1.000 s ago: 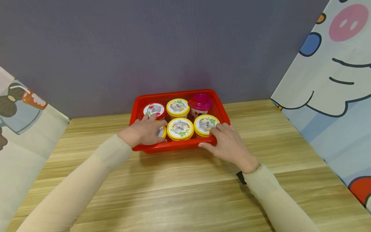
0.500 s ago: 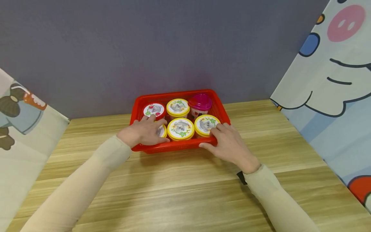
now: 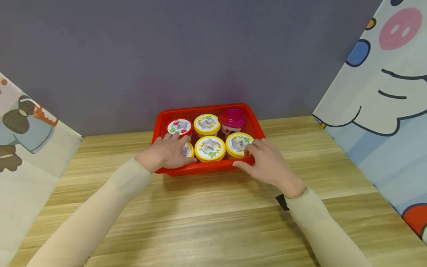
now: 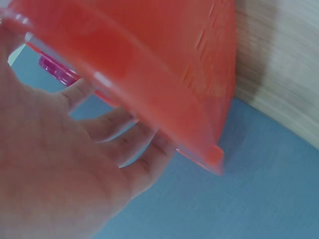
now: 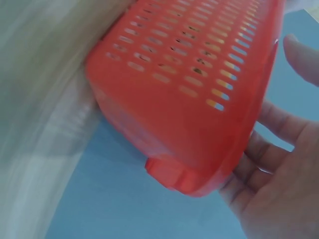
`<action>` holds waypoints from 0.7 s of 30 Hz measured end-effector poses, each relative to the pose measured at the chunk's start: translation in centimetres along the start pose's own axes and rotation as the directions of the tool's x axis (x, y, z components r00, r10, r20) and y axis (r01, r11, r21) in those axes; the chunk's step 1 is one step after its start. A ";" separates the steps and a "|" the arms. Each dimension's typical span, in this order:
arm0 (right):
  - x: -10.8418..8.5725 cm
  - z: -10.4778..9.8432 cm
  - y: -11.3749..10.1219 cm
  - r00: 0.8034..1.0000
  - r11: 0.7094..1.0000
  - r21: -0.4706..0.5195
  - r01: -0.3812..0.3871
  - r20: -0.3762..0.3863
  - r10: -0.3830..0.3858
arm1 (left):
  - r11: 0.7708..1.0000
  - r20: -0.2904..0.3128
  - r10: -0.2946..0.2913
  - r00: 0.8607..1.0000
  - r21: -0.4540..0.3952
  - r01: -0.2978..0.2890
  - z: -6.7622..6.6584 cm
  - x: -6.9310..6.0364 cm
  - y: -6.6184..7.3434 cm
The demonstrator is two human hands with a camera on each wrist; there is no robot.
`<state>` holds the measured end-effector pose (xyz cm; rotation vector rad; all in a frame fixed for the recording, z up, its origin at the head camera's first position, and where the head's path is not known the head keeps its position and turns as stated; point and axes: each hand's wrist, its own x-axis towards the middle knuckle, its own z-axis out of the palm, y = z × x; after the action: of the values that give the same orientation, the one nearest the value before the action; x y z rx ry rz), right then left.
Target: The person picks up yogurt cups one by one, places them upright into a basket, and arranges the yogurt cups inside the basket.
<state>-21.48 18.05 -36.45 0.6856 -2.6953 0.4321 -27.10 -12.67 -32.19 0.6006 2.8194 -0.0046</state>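
A red plastic basket (image 3: 203, 170) stands on the table against the back wall, with lidded tubs inside. My left hand (image 3: 165, 151) hooks its fingers over the left front rim, covering part of a yellow-lidded tub (image 3: 188, 149). At the right front corner my right hand (image 3: 271, 167) grips the rim, fingers over the edge and thumb at the front. In the left wrist view, the fingers of the left hand (image 4: 84, 144) pass behind the rim of the basket (image 4: 159, 79). In the right wrist view, the slotted basket wall (image 5: 164, 99) meets the right hand (image 5: 279, 164).
Several yellow-lidded tubs (image 3: 210, 148), a red-lidded tub (image 3: 180, 127) and a magenta-lidded cup (image 3: 232, 118) fill the basket. A grey wall (image 3: 200, 55) rises behind. Cartoon panels (image 3: 383, 111) flank the wooden table (image 3: 213, 222). A black item (image 3: 282, 202) shows beside the right wrist.
The head view has shifted slightly. Both hands stay on the basket's rim, and the basket has not visibly moved on the table.
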 end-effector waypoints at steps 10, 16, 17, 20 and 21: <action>1.3 -1.4 -0.2 0.996 0.994 0.064 -0.088 -0.015 0.089 | 0.995 -0.146 0.060 0.987 -0.075 -0.071 0.1 -1.4 -0.7; 1.8 -1.8 -0.3 0.991 0.988 0.114 -0.103 -0.071 0.111 | 0.996 -0.341 0.016 0.940 -0.074 -0.044 0.9 -3.2 -0.6; 1.9 -1.9 -0.3 0.991 0.987 0.120 -0.104 -0.076 0.113 | 0.996 -0.374 0.004 0.927 -0.083 -0.037 1.2 -3.5 -0.6; 2.1 -2.0 -0.3 0.989 0.986 0.130 -0.108 -0.083 0.120 | 0.992 -0.472 -0.029 0.881 -0.121 -0.033 2.0 -4.3 -0.5; 2.1 -2.0 -0.3 0.989 0.985 0.130 -0.110 -0.083 0.122 | 0.991 -0.501 -0.040 0.865 -0.132 -0.031 2.2 -4.4 -0.4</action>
<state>-22.59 17.66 -33.78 0.5294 -2.6477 0.6513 -22.80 -14.93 -33.27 0.6395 3.2842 0.4001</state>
